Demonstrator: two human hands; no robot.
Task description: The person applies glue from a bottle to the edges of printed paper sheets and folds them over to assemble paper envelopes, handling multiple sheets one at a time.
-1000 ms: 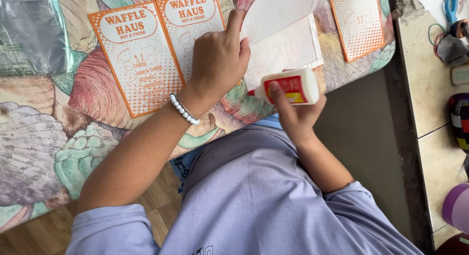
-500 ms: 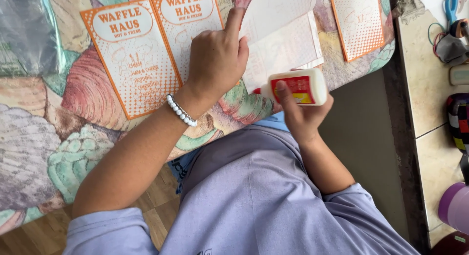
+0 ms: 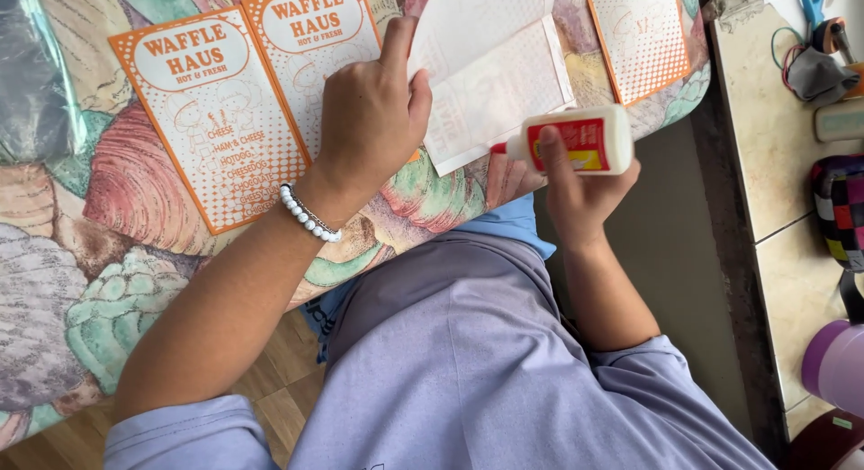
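Note:
My left hand (image 3: 373,115) presses flat on an orange-and-white printed card (image 3: 310,52) and touches the edge of a white folded paper (image 3: 495,70) lying face down. A bead bracelet (image 3: 308,216) circles that wrist. My right hand (image 3: 580,187) grips a white glue bottle with a red label (image 3: 585,139), held sideways at the table's near edge, its nozzle pointing left toward the white paper's lower corner. A second orange card (image 3: 211,115) lies to the left, a third (image 3: 641,34) to the right.
The table (image 3: 117,218) wears a shell-patterned cloth. At its left end lies a clear plastic sheet (image 3: 36,74). A tiled counter (image 3: 792,164) on the right carries scissors (image 3: 817,0), a checkered pouch (image 3: 841,209) and a purple cup (image 3: 837,367). Wooden floor shows below.
My right hand has moved the glue bottle slightly to the right and turned it level, nozzle toward the white paper. My left hand has stayed on the card.

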